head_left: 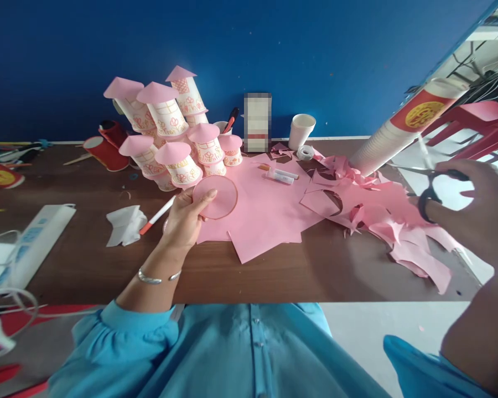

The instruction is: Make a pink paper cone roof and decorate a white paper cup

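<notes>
Head view: blue wall (pixel 357 55) behind a brown counter (pixel 265 282). Pink sheets (pixel 265 215) overlap mid-counter. Left of these, cone-roofed paper-cup towers (pixel 170 119) stand in a cluster, drawn with flowers and bricks. At right, a tall leaning cup stack (pixel 382 141) rises behind a heap of pink scraps (pixel 375 215). Power strip (pixel 35 237) at far left. Right hand (pixel 481 210) over the heap's right side; grip closed around the black handles of scissors (pixel 431 179), blades toward the left, too blurred to read their opening. Left hand (pixel 185 218) at the sheets' left end; grip narrow, thumb on the upper face of a pink disc (pixel 219 202) with a brown outline, disc on the near side of the towers. White cup (pixel 302 132) upright near the wall. Crumpled tissue (pixel 125 225) left of the left hand; marker (pixel 160 214) just beside it. Tube (pixel 280 176) lies on the sheets. Tape roll (pixel 305 153) at the white cup's foot.
</notes>
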The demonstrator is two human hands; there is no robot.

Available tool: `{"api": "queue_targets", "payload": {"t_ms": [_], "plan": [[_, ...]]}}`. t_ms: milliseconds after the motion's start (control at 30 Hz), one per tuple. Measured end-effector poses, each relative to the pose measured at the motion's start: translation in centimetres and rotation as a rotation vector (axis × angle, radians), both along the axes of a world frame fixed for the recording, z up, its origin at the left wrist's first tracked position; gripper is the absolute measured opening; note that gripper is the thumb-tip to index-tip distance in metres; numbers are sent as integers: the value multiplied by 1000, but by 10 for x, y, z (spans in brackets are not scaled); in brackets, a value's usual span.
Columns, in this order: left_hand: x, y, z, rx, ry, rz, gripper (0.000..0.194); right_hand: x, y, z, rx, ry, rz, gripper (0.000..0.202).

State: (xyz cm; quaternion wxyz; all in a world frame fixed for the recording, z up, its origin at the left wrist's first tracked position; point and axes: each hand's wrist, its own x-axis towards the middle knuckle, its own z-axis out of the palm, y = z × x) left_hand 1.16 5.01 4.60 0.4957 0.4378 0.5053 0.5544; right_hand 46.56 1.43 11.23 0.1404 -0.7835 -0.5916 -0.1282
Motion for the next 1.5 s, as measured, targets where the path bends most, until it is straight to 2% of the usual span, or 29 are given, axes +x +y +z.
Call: {"api": "queue_targets", "payload": {"t_ms": [67, 133, 200, 333, 400, 500, 600, 700, 767, 833, 967, 1233, 1367, 1500], "plan": [[3, 0, -1, -9, -24, -39, 26, -35, -2, 5, 85, 208, 173, 50], [8, -1, -5, -18, -17, -91, 27, -72, 4, -1, 222, 529, 347, 44], [12, -2, -9, -25, -7, -128, 29, -108, 16, -17, 75, 780, 494, 44], [19, -5, -18, -44, 14, -166, 30, -170, 47, -56, -255, 1327, 615, 57], [20, -6, -19, -48, 25, -195, 30, -193, 57, -70, -313, 1542, 630, 57], [21, -4, -17, -47, 53, -233, 34, -214, 62, -84, -376, 1755, 652, 59], [22, 0, -13, -49, 52, -264, 37, -223, 62, -91, -423, 1880, 653, 60], [23, 7, -11, -68, 54, -271, 39, -224, 62, -95, -396, 1939, 644, 56], [24, 11, -11, -71, 66, -277, 34, -220, 62, -96, -379, 1962, 633, 52], [24, 15, -11, -55, 85, -264, 26, -216, 63, -97, -385, 1988, 625, 51], [26, 23, -11, -41, 155, -204, 31, -212, 66, -99, -401, 2059, 599, 54], [26, 27, -17, -88, 45, -295, 26, -217, 64, -103, -390, 2034, 510, 50], [21, 24, -22, -142, 3, -349, 31, -219, 61, -103, -412, 2057, 530, 45], [19, 22, -29, -151, -30, -338, 25, -218, 61, -101, -406, 2063, 560, 42]]}}
